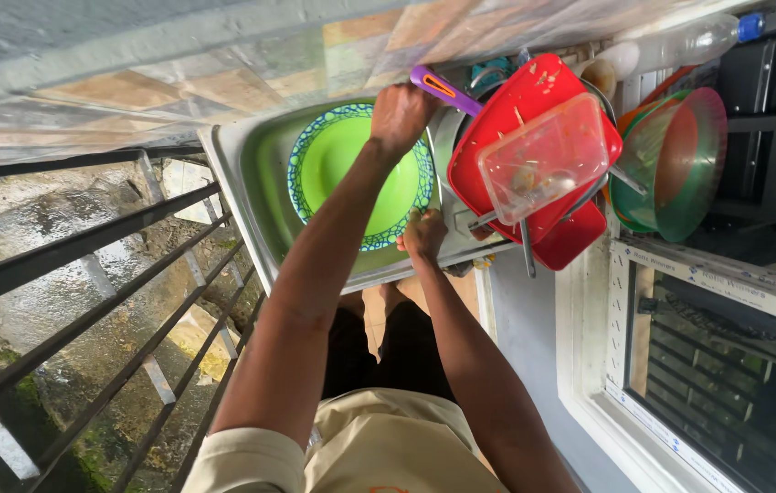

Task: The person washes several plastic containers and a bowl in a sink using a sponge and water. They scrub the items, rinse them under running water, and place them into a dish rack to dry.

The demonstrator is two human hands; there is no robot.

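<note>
A bright green plate (351,169) with a blue patterned rim lies in a steel sink (246,173). My left hand (400,114) reaches over the plate's far edge and is closed around the purple handle of a utensil (444,89) with an orange inset. The working end of the utensil is hidden behind the red dishes. My right hand (424,236) is curled on the plate's near rim, by the sink's front edge.
Beside the sink, red plastic containers (520,100) are stacked with a clear plastic box (548,155) on top. Green see-through bowls (680,164) and a plastic bottle (680,41) sit further right. A metal railing (86,274) runs on the left and a window frame (644,402) on the right.
</note>
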